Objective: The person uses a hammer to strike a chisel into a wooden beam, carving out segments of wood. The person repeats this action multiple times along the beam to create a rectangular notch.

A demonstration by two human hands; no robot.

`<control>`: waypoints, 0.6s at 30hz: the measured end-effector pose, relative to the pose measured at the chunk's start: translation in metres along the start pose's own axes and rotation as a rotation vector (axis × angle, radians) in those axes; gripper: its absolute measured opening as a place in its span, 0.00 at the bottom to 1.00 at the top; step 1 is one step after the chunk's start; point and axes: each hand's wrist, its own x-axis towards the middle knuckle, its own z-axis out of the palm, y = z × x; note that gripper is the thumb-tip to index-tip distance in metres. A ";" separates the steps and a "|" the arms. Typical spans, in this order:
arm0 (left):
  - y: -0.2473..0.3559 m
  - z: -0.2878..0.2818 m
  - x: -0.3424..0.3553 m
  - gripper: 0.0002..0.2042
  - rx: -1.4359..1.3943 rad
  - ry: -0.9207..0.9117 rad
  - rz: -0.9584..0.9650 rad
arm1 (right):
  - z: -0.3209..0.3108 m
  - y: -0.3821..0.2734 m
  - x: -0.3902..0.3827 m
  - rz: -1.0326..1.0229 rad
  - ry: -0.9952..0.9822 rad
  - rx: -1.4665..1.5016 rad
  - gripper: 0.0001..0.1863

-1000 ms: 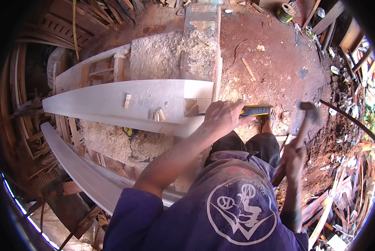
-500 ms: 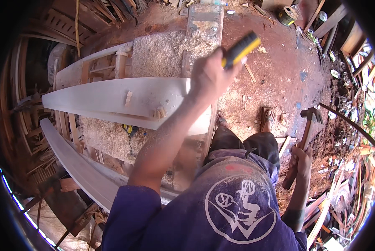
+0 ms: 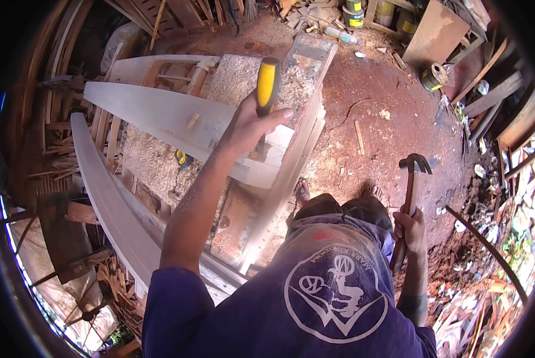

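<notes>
My left hand (image 3: pixel 243 128) is closed round the yellow and black handle of a chisel (image 3: pixel 268 83). The handle points up, and its blade runs down behind the hand toward the end of a pale tapered wooden board (image 3: pixel 154 110), partly hidden. Whether the tip touches the wood I cannot tell. A small wood block (image 3: pixel 193 120) lies on that board. On my right, my right hand (image 3: pixel 410 230) grips a claw hammer (image 3: pixel 412 185) by its wooden handle, head up, out beside my body and away from the board.
Wood shavings (image 3: pixel 234 77) cover the bench (image 3: pixel 315 51). A second long curved board (image 3: pixel 109 197) lies at the left. A yellow and black tape measure (image 3: pixel 182 158) rests among shavings. A tin can (image 3: pixel 434 76), a plastic bottle (image 3: pixel 342 36) and scrap wood lie on the dirt floor (image 3: pixel 375 113).
My left hand has drawn back left, and the chisel has turned from slanting right to upright over the board. The hammer has shifted slightly left. The view has swung round.
</notes>
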 end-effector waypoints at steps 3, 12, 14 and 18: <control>0.002 -0.001 -0.008 0.12 0.144 0.067 0.024 | -0.030 -0.011 0.016 -0.044 -0.062 -0.056 0.09; -0.004 0.006 -0.028 0.10 0.279 0.086 0.027 | -0.030 -0.033 0.039 -0.143 -0.196 -0.111 0.08; -0.006 0.008 -0.033 0.09 0.244 0.090 0.097 | -0.022 -0.036 0.041 -0.158 -0.229 -0.096 0.08; -0.013 0.009 -0.045 0.17 0.478 0.126 0.122 | -0.001 -0.043 0.034 -0.203 -0.276 -0.127 0.09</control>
